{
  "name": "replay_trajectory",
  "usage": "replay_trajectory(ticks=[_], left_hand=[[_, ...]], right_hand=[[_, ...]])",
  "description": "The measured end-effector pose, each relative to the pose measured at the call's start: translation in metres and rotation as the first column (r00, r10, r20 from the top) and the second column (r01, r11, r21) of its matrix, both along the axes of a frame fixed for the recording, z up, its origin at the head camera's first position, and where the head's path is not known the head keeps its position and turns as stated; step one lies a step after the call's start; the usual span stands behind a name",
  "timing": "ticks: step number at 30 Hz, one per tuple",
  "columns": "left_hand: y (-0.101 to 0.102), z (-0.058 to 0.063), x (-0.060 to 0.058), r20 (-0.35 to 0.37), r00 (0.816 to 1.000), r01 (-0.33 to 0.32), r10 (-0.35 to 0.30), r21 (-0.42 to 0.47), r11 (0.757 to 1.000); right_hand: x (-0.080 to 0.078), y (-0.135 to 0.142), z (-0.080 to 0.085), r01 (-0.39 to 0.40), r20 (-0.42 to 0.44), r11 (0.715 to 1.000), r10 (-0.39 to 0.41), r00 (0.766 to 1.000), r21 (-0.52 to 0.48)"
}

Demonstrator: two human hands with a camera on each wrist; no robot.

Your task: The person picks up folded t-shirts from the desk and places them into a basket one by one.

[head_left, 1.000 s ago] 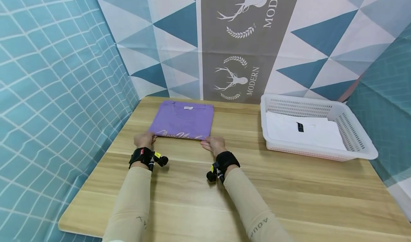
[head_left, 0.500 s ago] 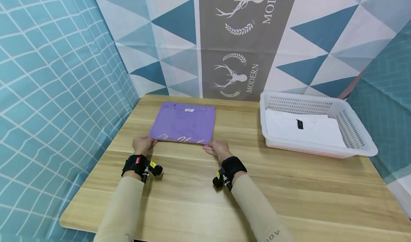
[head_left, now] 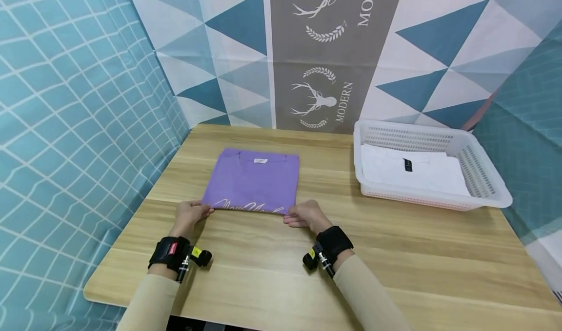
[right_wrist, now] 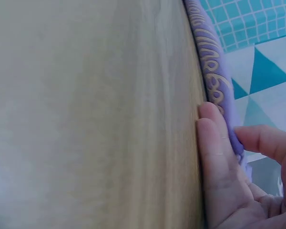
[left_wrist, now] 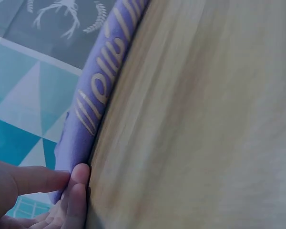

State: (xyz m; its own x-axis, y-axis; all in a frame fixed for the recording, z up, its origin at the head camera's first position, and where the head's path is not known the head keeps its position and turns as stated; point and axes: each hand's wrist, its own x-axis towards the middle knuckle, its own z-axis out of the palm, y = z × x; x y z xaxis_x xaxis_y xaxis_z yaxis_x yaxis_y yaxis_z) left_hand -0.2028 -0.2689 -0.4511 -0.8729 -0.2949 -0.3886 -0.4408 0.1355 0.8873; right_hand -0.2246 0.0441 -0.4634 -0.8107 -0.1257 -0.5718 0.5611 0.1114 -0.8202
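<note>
A folded purple T-shirt (head_left: 254, 182) lies flat on the wooden table, its neckline and white label at the far side and cream script along the near fold. My left hand (head_left: 190, 215) pinches the shirt's near left corner between thumb and fingers. At the near right corner, my right hand (head_left: 309, 215) pinches the fabric the same way. In the left wrist view the thumb presses the purple fold (left_wrist: 81, 138) from above, with fingertips under it. The right wrist view has the fingers (right_wrist: 214, 143) beneath the fold and the thumb on top.
To the right stands a white perforated plastic basket (head_left: 434, 199) with a folded white garment (head_left: 408, 172) inside, a black label on it. Patterned cloth hangs behind the wooden table (head_left: 263, 267) and along its left side. The table's near edge shows at the bottom left.
Both hands have drawn the purple T-shirt toward the near side of the table, still holding its near corners. The basket stays where it was.
</note>
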Motion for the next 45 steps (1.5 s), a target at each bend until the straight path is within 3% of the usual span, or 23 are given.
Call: replay_trajectory(ticks=[6,11,17,20,26,30,34,38,45], left_hand=[[-0.005,-0.003,0.022,-0.001,0.998,0.059,-0.06,-0.041,0.997],[-0.005,-0.003,0.041,0.06,0.994,0.096,-0.093,-0.053,0.994],[-0.003,0.001,0.056,0.095,0.983,0.173,-0.159,-0.159,0.972],[-0.002,0.003,0.053,0.084,0.98,0.195,-0.18,-0.242,0.95],[0.004,0.006,0.035,0.058,0.984,0.179,-0.171,-0.448,0.876],[0.007,0.006,0.025,0.007,0.987,0.139,-0.158,-0.512,0.848],[0.012,0.004,0.022,-0.025,0.981,0.145,-0.191,-0.557,0.818],[0.019,0.003,0.025,-0.025,0.975,0.172,-0.223,-0.554,0.814],[0.038,0.003,0.033,-0.028,0.961,0.226,-0.275,-0.491,0.841]], right_hand=[[0.017,0.004,-0.002,-0.108,-0.029,0.994,0.109,0.994,0.033],[0.034,0.014,-0.004,-0.18,-0.037,0.983,0.182,0.983,0.044],[0.048,0.025,-0.001,-0.267,-0.041,0.964,0.267,0.963,0.006],[0.045,0.025,0.0,-0.205,-0.052,0.979,0.206,0.977,0.016],[0.032,0.022,-0.001,-0.05,-0.071,0.992,0.059,0.996,0.119],[0.028,0.022,-0.004,-0.046,-0.085,0.989,0.059,0.995,0.143],[0.028,0.026,-0.005,-0.065,-0.102,0.984,0.082,0.991,0.165],[0.033,0.036,0.0,-0.071,-0.126,0.979,0.096,0.987,0.19],[0.045,0.064,0.007,-0.079,-0.146,0.97,0.114,0.983,0.23]])
